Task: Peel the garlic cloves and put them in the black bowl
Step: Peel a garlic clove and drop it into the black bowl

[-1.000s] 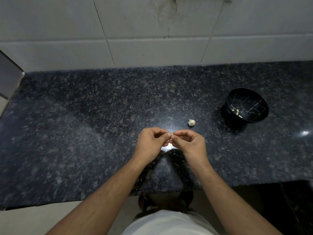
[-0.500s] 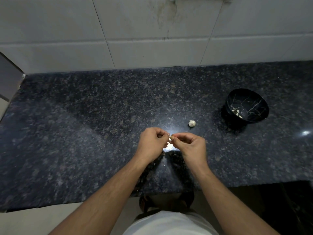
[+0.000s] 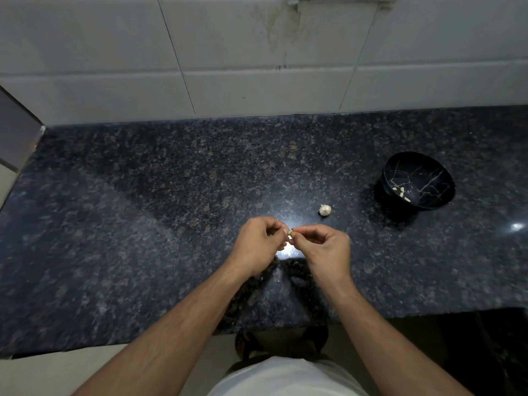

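One garlic clove (image 3: 290,233) is pinched between the left hand (image 3: 258,243) and right hand (image 3: 324,248) above the table's (image 3: 143,224) front edge; the black bowl (image 3: 418,181), holding peeled cloves (image 3: 400,191), is set toward the right edge.

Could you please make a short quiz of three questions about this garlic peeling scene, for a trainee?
1. True or false: the black bowl already holds some pale pieces.
2. The garlic bulb lies: A) inside the bowl, B) on the counter between hands and bowl, C) against the wall.
3. What do the left hand and right hand work on together?

Key: 1 true; 2 B; 3 a small garlic clove, pinched between the fingertips of both hands.
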